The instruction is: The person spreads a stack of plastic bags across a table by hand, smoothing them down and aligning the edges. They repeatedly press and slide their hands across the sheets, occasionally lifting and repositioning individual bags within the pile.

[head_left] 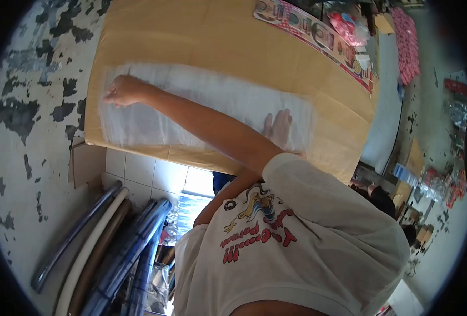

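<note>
A long sheet of clear plastic film (191, 116), wrinkled and whitish with glare, lies across a tan-covered table (202, 31). My right arm crosses over my left and reaches to the left end of the film. There my right hand (124, 91) is closed, its fingers curled in at the film's edge. My left hand (279, 129) rests flat near the film's right end, fingers extended and apart. Its wrist is hidden behind my right upper arm and sleeve.
A printed strip (317, 37) runs along the table's far right edge, near a pink plastic bag (349, 27). Several long rolls (125, 258) lean at lower left below the table. A peeling wall (28, 105) stands close on the left. Another person's dark sleeve (382, 200) shows at right.
</note>
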Demonstrator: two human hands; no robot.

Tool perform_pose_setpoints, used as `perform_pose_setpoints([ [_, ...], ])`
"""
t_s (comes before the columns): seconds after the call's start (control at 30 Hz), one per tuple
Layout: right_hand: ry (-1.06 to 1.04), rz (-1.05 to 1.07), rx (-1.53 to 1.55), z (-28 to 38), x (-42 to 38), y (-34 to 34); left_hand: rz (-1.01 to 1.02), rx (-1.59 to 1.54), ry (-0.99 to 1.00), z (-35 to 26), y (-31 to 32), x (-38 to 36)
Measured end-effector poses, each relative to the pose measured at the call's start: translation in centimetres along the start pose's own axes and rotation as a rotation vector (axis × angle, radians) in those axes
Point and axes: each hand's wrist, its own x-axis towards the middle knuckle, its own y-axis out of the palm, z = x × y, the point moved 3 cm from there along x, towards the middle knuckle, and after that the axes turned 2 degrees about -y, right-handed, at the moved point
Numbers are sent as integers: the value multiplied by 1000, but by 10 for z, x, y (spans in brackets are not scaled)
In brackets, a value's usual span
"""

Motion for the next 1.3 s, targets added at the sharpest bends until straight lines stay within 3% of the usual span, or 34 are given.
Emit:
perform_pose_setpoints([
  [0.1, 94, 358, 266, 6, -31, -5, 26, 0, -5, -3, 3, -1],
  [0.2, -23, 591, 573, 32, -53, -16, 53, -5, -8, -5, 6, 0],
  [0.3, -250, 639, 803, 53, -58, -25, 64, -5, -14, -3, 3, -1],
  [0.4, -246, 646, 682, 55, -62, -27, 75, -7, -15, -3, 3, -1],
  [0.5, -291, 449, 583, 42, -52, -22, 84, -2, -6, -3, 3, 1],
  [0.6, -401, 356, 731, 45, -48, -28, 93, -11, -5, -5, 5, 2],
  [0.7, -463, 387, 667, 59, -35, -27, 91, -48, -12, -1, 6, 2],
  [0.83, -540, 250, 74, 15, 9, 5, 70, -198, -25, 4, 24, 14],
  [0.87, -377, 297, 69, -3, 17, 8, 61, -248, -31, 6, 31, 21],
  [0.93, -341, 162, 107, -32, 28, 9, 33, -328, -52, 10, 45, 39],
  [1.0, -428, 2, 12, -35, 31, 6, 10, -384, -86, 13, 56, 58],
  [1.1, -623, -265, -613, -36, 17, 8, -9, -454, -163, 19, 65, 73],
  [1.13, -639, -384, -693, -38, 13, 13, -9, -472, -184, 22, 65, 77],
  [1.23, -675, -501, -833, -31, 11, 10, 0, -558, -256, 25, 71, 81],
  [1.3, -637, -467, -871, -40, 20, 12, 24, -658, -353, 29, 73, 69],
])
